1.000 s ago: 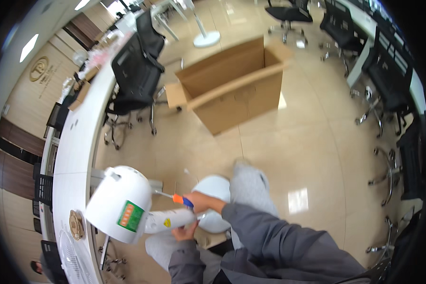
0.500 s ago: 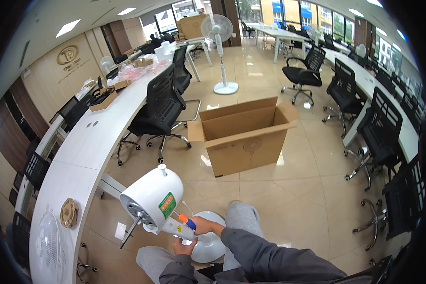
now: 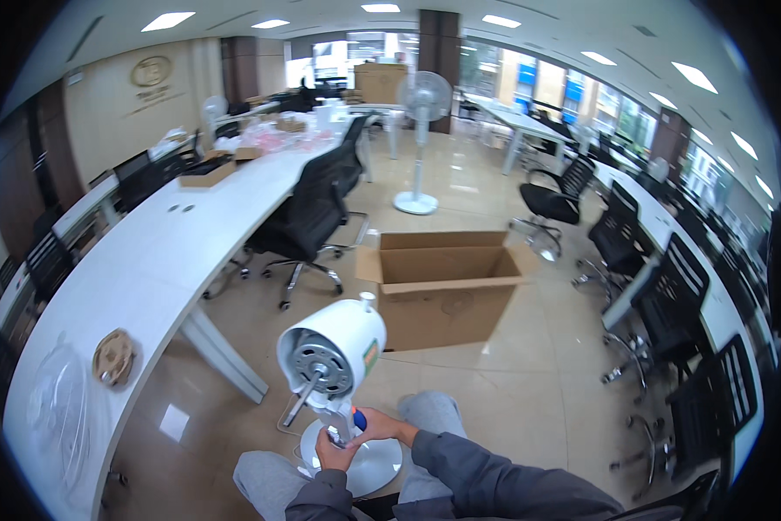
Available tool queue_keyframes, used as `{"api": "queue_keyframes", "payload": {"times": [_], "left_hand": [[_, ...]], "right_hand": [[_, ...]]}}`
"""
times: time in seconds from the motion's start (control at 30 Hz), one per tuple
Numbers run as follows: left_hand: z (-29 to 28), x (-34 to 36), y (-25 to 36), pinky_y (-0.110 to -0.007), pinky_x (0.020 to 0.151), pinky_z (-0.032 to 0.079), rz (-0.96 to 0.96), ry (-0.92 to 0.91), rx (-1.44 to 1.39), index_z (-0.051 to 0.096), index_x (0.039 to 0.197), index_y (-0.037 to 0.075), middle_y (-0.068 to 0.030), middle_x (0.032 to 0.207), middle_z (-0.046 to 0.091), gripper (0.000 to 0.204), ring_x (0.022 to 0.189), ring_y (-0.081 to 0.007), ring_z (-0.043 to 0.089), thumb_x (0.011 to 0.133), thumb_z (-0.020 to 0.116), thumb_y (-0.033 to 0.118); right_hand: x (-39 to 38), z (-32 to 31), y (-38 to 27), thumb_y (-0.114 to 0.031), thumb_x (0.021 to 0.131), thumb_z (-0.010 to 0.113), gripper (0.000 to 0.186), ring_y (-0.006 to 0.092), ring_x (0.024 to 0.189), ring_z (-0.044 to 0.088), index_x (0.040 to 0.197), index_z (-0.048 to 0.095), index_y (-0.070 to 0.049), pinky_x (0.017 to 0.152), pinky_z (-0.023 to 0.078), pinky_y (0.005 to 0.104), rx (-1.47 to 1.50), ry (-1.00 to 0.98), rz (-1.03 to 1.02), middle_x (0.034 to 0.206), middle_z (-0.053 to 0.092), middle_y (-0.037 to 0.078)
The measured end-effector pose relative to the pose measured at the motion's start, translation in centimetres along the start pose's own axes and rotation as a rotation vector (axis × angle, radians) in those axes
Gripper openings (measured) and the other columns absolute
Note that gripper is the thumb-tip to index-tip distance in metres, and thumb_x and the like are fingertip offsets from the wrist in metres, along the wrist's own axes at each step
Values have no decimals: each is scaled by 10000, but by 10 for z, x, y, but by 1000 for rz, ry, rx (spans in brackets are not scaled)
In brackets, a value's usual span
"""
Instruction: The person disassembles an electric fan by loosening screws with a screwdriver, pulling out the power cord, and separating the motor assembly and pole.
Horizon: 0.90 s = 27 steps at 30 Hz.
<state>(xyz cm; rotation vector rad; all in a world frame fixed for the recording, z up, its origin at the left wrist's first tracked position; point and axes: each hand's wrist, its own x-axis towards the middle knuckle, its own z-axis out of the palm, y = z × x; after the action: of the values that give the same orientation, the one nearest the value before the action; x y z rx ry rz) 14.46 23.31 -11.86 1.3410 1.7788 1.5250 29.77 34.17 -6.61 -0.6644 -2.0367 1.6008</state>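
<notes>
A white fan motor housing [image 3: 345,334] stands between my knees, its metal shaft pointing down to the left and its open motor face toward me. Below it, my left hand [image 3: 333,451] is closed round the fan's neck [image 3: 342,423]. My right hand [image 3: 382,425] presses against the neck's other side, closed on a screwdriver [image 3: 359,419]; only a bit of its blue handle shows, and its tip is hidden. The round white fan base [image 3: 377,473] lies under both hands, on the floor between my legs.
An open cardboard box [image 3: 442,313] stands ahead on the tiled floor. On the left table [image 3: 160,286] lie a clear fan grille [image 3: 56,417] and a brown coil-like piece [image 3: 113,357]. Black chairs [image 3: 308,208] line both sides. Another standing fan [image 3: 416,201] is farther back.
The motor housing has turned more upright, its motor face now toward me. Most of the screwdriver has gone from sight behind the neck and my hand. The whole view has tilted up.
</notes>
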Motion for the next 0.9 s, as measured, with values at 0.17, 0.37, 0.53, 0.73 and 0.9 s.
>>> {"api": "queue_keyframes", "payload": {"times": [0.17,0.37,0.53,0.73,0.9], "left_hand": [[0,7,-66,-433,943,516,23,47,10,545,1310,-47,-165,1107,633,806,1015,-278,630,642,928,191],[-20,22,61,-479,1179,322,463,-177,149,403,1438,-69,-278,1408,523,734,1316,-421,481,886,737,281],[-15,37,-36,-461,1068,463,-153,-266,-51,395,1442,-73,-249,1386,557,924,1208,-320,596,668,887,41],[-18,19,-48,-406,860,557,-125,-219,6,450,1422,-25,-163,1217,611,931,1029,-259,637,639,923,151],[-39,0,-24,-404,821,577,-96,-247,121,518,1413,-3,-195,1202,673,843,1013,-278,686,681,893,181]], "right_hand": [[-21,12,-40,-555,761,843,672,217,923,658,1124,681,-13,865,521,351,-137,226,40,987,714,115],[-92,2,-105,-446,793,819,484,290,814,687,927,677,-4,783,519,431,155,468,297,814,711,130],[-169,19,-104,-176,704,779,347,377,916,651,1007,678,-41,817,499,457,-346,127,68,926,698,158],[-226,53,-145,-279,756,763,297,350,994,617,925,697,-44,911,468,447,-621,-99,38,953,680,141],[-232,87,-152,-289,825,683,280,339,994,627,974,719,-55,871,501,411,-503,-180,-47,967,650,142]]}}
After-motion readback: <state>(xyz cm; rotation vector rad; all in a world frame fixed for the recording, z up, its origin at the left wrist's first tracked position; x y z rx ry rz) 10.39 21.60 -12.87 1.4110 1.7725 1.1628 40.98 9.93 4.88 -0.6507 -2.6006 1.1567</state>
